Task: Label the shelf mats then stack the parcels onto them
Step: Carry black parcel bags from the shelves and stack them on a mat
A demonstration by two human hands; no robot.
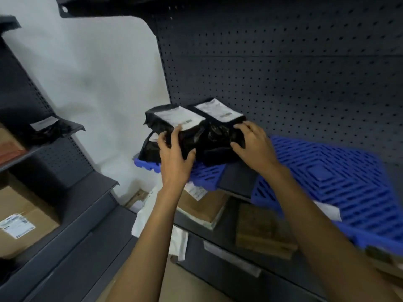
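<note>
Black parcels sit in a small pile on the left blue mat, close to the holey back wall, so they cannot slide off the front. The left hand curls around the left parcel, fingers on top and thumb on its side, holding it snug. The right hand is spread wide and presses on the right parcel to keep it next to the other. A third parcel peeks out underneath (its label is mostly hidden). I think the hands are squaring up the pile. The right blue mat has no parcels yet, only a white label at its front edge.
</note>
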